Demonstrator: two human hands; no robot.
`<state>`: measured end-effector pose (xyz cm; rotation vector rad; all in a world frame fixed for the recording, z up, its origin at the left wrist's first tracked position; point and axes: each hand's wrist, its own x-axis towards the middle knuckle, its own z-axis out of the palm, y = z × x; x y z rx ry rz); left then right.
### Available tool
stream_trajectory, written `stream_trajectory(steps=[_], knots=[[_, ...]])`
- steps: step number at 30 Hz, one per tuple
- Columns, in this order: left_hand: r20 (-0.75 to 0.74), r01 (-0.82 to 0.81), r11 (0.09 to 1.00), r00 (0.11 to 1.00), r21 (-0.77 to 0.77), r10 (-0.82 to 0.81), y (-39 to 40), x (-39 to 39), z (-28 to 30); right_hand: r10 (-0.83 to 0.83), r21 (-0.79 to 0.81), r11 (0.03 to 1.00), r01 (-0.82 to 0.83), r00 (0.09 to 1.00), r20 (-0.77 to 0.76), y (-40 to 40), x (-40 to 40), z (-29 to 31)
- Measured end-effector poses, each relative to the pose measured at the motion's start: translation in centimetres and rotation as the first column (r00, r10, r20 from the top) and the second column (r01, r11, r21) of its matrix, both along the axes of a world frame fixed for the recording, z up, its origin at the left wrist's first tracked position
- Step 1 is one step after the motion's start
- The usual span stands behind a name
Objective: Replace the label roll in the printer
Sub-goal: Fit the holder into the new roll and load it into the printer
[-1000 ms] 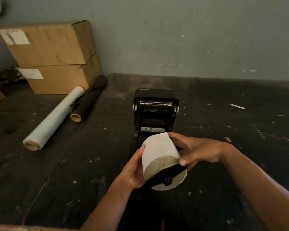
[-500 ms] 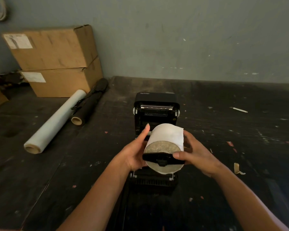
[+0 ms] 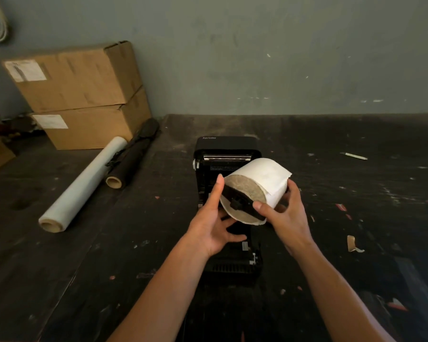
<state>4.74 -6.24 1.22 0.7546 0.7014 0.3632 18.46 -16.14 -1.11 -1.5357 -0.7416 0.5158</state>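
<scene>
Printer [image 3: 226,146], black, lid open, reads "Xprinter" on the raised lid. Label roll [image 3: 260,183] w/ black spindle bar [image 3: 241,202] across its end is held just above the printer bay. Right hand [image 3: 286,213] grips roll; left hand [image 3: 211,225] supports it w/ straight fingers. Vs. 0.5 s ago: roll now tilted, far end toward right of printer.

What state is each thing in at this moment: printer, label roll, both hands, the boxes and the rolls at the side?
printer: lid open, bay without roll.
label roll: held tilted above the printer, black holder across its end.
left hand: fingers straight, touching the roll's end.
right hand: gripping the roll.
cardboard boxes: stacked, closed.
clear film roll: lying flat.
black roll: lying flat beside it.
</scene>
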Motion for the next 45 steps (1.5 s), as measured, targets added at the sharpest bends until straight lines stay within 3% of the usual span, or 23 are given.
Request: stream_trajectory(steps=[8,12,14,18,21,24,26,29,38,42,45], knots=[[0.027,-0.208,0.957,0.976,-0.202,0.218,-0.4,0.6,0.5,-0.047,-0.089,0.994,0.07,0.969,0.241,0.3,-3.3,-0.1],[0.013,-0.185,0.968,0.982,-0.168,0.19,0.4,-1.0,-0.8,0.117,-0.159,0.984,-0.075,0.954,0.277,-0.6,-4.0,-0.3],[0.01,-0.174,0.973,0.984,-0.154,0.177,1.1,-2.1,-1.4,0.24,-0.18,0.962,-0.203,0.946,0.216,-1.3,-3.6,-0.1],[-0.044,-0.152,0.982,0.988,-0.109,0.148,2.3,-4.1,-2.0,0.339,-0.2,0.91,-0.364,0.929,-0.147,-1.7,-1.4,1.5],[-0.093,-0.096,0.994,0.992,-0.057,0.091,2.7,-5.1,-2.5,0.398,-0.224,0.814,-0.535,0.796,-0.455,-1.2,0.6,2.7],[-0.136,-0.017,1.0,0.991,0.008,0.018,3.1,-5.8,-3.0,0.446,-0.196,0.725,-0.66,0.667,-0.597,-0.7,1.2,2.7],[-0.157,0.024,0.999,0.987,0.045,-0.016,3.5,-6.1,-3.4,0.464,-0.199,0.682,-0.704,0.627,-0.626,-0.4,0.8,2.3],[-0.162,0.113,0.984,0.983,0.137,-0.09,4.3,-6.1,-3.7,0.423,-0.229,0.689,-0.688,0.639,-0.642,-0.2,0.2,1.7],[-0.211,0.325,0.806,0.945,0.494,-0.251,7.2,-2.9,0.3,0.331,-0.17,0.857,-0.487,0.771,-0.543,0.6,0.1,2.6],[-0.244,0.348,0.701,0.937,0.622,-0.249,7.4,-1.6,1.3,0.392,-0.13,0.832,-0.54,0.737,-0.551,0.6,1.5,2.5],[-0.254,0.357,0.674,0.934,0.647,-0.251,7.2,-1.0,1.2,0.43,-0.115,0.806,-0.58,0.708,-0.56,0.6,2.6,2.3]])
